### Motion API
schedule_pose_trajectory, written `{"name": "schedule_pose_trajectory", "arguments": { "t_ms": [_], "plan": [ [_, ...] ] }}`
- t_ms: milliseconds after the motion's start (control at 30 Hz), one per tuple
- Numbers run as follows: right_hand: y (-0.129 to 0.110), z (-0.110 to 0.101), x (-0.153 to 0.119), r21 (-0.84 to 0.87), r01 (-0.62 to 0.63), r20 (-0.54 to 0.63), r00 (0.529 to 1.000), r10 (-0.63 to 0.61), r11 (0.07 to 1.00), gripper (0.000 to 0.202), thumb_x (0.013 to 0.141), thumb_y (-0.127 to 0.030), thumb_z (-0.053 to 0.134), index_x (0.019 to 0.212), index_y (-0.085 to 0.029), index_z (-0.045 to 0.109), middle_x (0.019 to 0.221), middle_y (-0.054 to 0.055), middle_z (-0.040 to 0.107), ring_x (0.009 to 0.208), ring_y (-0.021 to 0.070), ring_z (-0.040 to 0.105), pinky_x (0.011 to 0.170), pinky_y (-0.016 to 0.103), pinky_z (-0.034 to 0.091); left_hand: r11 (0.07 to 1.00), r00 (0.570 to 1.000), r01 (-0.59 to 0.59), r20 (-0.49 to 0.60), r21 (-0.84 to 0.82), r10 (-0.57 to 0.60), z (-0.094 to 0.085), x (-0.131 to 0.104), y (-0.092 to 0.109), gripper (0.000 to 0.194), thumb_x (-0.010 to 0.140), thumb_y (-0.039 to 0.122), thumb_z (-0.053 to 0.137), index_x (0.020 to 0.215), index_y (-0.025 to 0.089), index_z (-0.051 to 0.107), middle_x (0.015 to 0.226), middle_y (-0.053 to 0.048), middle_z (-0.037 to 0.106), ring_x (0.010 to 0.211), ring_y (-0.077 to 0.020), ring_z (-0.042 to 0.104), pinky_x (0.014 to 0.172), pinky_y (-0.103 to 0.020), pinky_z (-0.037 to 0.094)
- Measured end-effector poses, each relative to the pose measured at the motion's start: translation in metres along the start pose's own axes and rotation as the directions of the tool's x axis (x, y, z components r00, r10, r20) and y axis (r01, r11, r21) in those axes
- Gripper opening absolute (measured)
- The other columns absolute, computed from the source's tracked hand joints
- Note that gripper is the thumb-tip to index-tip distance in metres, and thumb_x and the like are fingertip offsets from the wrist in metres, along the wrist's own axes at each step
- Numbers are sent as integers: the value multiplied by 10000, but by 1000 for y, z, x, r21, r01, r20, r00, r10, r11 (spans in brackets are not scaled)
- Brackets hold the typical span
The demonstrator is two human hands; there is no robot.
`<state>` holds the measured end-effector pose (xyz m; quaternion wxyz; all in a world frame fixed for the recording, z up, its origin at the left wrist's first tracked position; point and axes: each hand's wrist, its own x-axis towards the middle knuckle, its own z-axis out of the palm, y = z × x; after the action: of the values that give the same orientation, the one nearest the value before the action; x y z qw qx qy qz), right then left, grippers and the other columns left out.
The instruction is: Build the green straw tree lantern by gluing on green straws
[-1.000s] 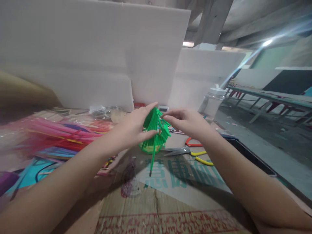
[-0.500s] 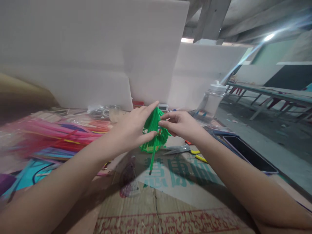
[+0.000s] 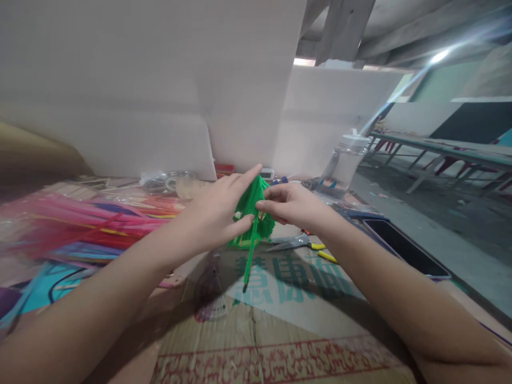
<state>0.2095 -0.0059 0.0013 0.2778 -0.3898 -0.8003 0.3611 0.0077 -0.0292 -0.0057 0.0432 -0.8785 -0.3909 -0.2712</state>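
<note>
A cone-shaped bundle of green pipe cleaners [image 3: 250, 202] stands upright in front of me. My left hand [image 3: 224, 205] holds it from the left, index finger along the top and thumb low on the side. From the right, my right hand [image 3: 286, 202] pinches a green pipe cleaner against the bundle with thumb and forefinger. One loose green pipe cleaner [image 3: 249, 264] hangs out of the bundle toward me. Just right of the base lie scissors with yellow handles [image 3: 294, 242]. The far side of the bundle is hidden.
Pink, red and blue pipe cleaners [image 3: 100, 218] in plastic heap at the left. A printed cardboard sheet [image 3: 280, 320] covers the front. A phone [image 3: 404, 248] and a clear bottle [image 3: 344, 165] stand or lie at the right. White boards [image 3: 240, 80] rise behind.
My right hand has shifted slightly left, its thumb now over the front of the green bundle. The left hand keeps its hold. The view has turned a little.
</note>
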Motion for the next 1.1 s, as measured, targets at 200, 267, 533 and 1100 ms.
{"name": "schedule_pose_trajectory", "arguments": {
  "t_ms": [200,267,533,1100],
  "plan": [
    [-1,-1,-1,14,5,24,1000,-6,1000,260,851,-384,601,706,-172,566,478,-74,468,435,68,411,452,223,286,1000,1000,1,-3,26,-1,1,0,0,805,845,295,570,1543,225,175,1331,-148,541,1192,-308,531,960,-442,447],
    [-5,-1,-3,-50,22,-12,1000,-22,999,262,857,-374,595,692,-172,574,486,-68,481,444,70,418,463,228,293,1000,1000,8,-5,30,-8,1,0,0,803,842,295,571,1541,204,187,1323,-155,545,1181,-312,534,953,-439,451],
    [-13,-14,-9,-220,10,-109,993,-34,975,401,904,-481,533,669,-168,623,510,-37,516,484,89,450,503,250,319,1000,1000,25,9,5,-25,-1,1,2,796,845,312,570,1539,172,207,1349,-167,535,1217,-319,522,982,-447,440],
    [-5,-36,-13,159,126,-74,991,-116,979,355,911,-471,566,801,-142,643,668,32,678,507,82,532,489,223,414,990,997,70,12,120,-72,-10,0,-11,847,853,568,599,1537,228,232,1380,-147,537,1229,-315,527,998,-457,444]
  ]
}}
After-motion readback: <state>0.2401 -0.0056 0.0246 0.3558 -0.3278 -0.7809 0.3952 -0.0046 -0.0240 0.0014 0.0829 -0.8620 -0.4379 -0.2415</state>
